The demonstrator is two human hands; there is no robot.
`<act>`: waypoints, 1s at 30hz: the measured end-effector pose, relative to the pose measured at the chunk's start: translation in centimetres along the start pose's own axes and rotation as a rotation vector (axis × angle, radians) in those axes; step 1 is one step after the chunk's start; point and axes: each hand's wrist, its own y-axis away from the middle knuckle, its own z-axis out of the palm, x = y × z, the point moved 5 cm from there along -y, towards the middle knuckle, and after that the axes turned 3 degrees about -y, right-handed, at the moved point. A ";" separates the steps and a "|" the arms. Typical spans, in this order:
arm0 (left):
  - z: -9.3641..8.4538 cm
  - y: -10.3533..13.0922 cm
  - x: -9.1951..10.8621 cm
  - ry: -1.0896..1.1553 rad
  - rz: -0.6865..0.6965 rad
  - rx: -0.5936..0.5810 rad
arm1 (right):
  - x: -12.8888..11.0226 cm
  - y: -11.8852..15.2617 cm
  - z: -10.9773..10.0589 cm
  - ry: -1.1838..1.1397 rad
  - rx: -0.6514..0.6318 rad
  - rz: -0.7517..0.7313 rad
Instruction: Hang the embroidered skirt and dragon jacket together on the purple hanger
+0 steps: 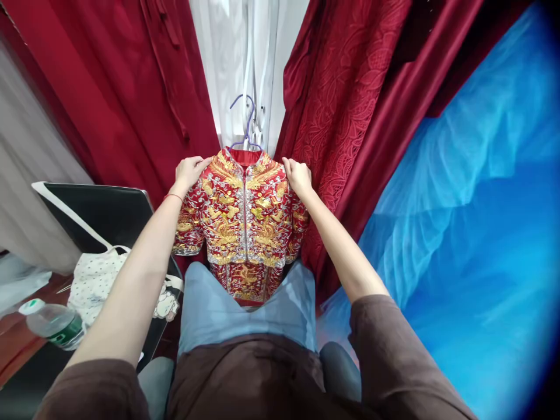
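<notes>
In front of my knees hangs a red jacket (225, 204) with gold and silver embroidery and a stand-up collar, on a purple hanger (249, 119). My left hand (188, 175) grips it at the shoulder on the left, a red string round the wrist. At the opposite shoulder, my right hand (297, 176) pinches the cloth between thumb and fingers. The front edges meet down the middle. Below the jacket's hem shows an embroidered red lower piece (247, 280), partly hidden by my trousers.
Red garments (345, 99) hang on both sides, with blue tulle (455, 233) at the right. White straps (262, 70) hang behind the hanger. At left are a black chair (100, 213), a dotted white cloth bag (94, 280) and a plastic bottle (55, 326) with a green label.
</notes>
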 end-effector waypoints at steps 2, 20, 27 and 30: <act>-0.2 -0.1 0.2 -0.019 -0.017 -0.038 | -0.5 0.6 0.0 0.045 0.010 0.001; -1.2 3.8 2.2 -0.194 -0.102 0.029 | 0.4 2.2 1.9 -0.040 0.198 -0.140; -1.0 3.8 2.1 -0.234 -0.097 0.039 | 0.7 2.1 1.9 -0.043 0.167 -0.108; -0.9 3.9 2.2 -0.248 -0.095 0.041 | 0.6 1.7 2.3 -0.061 0.151 -0.096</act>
